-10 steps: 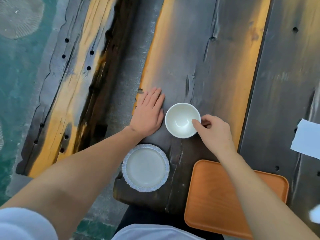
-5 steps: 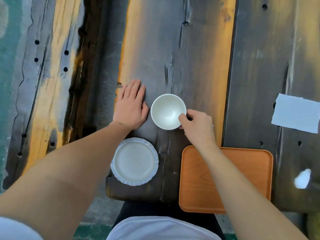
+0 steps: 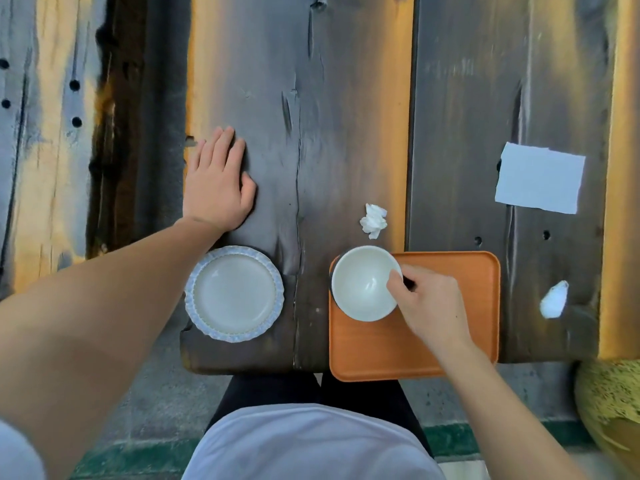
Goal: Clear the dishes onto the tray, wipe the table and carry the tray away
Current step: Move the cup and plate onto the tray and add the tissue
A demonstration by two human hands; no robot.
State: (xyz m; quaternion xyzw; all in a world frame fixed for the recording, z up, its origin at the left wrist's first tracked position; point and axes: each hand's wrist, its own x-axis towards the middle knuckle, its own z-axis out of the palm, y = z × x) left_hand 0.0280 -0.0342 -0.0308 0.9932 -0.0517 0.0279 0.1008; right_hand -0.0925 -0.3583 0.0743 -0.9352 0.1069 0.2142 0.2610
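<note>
Head view, looking steeply down, close over table [image 3: 346,116]

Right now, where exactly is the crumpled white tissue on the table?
In the head view, the crumpled tissue lies on the dark wooden table, just beyond the far left corner of the orange tray and the white bowl.

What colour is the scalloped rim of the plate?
Pale blue, around a cream centre; the plate shows clearly in the head view.

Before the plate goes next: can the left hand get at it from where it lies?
Probably yes. The left hand lies flat and empty on the table, just beyond the plate, with only bare wood between them.
</note>
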